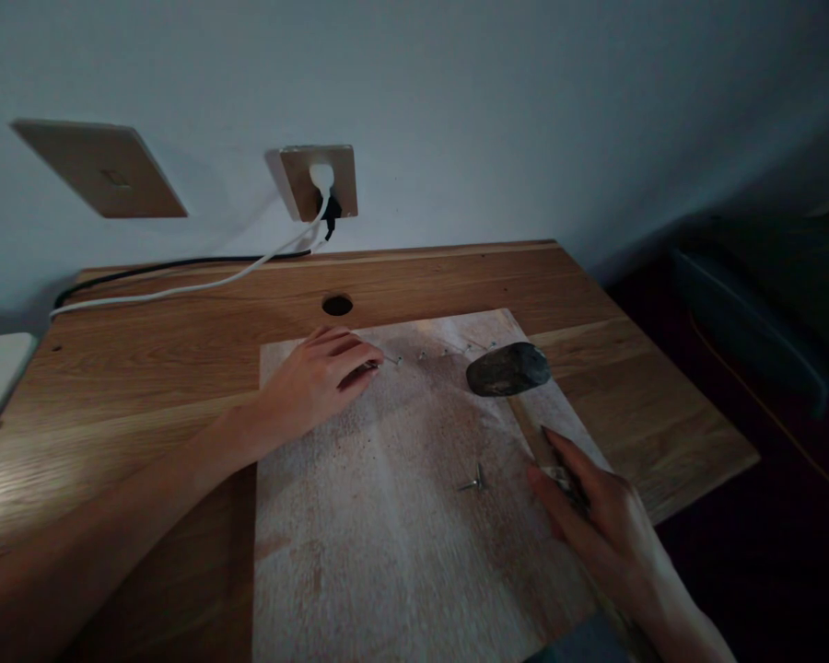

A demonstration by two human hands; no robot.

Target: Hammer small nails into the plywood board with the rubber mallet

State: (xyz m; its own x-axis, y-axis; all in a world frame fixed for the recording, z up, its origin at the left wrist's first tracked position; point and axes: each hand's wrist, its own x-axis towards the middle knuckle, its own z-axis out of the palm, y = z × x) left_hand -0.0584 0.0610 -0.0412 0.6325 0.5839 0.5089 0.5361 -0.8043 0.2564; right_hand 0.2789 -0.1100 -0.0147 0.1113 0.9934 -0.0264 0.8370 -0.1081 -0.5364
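My right hand (pixel 598 525) is wrapped round the wooden handle of a hammer (pixel 507 370), whose dark, blocky head is over the right part of a pale, whitewashed wooden board (pixel 359 552). At the board's far left, my left hand (pixel 328 373) is closed in a pinch on a small metal nail (pixel 371 366), mostly hidden by the fingers. Just right of these fingertips, a row of several nails (pixel 423 354) stands in the board along its far edge. A few loose nails (pixel 479 479) lie together on the board, left of my right hand.
The board rests on a wooden desk (pixel 614 368) with a round cable hole (pixel 337 305). White and black cables (pixel 180 293) run along the desk's back left to a wall socket (pixel 318 181). A white object (pixel 0 373) is at the far left. The desk's right edge drops into darkness.
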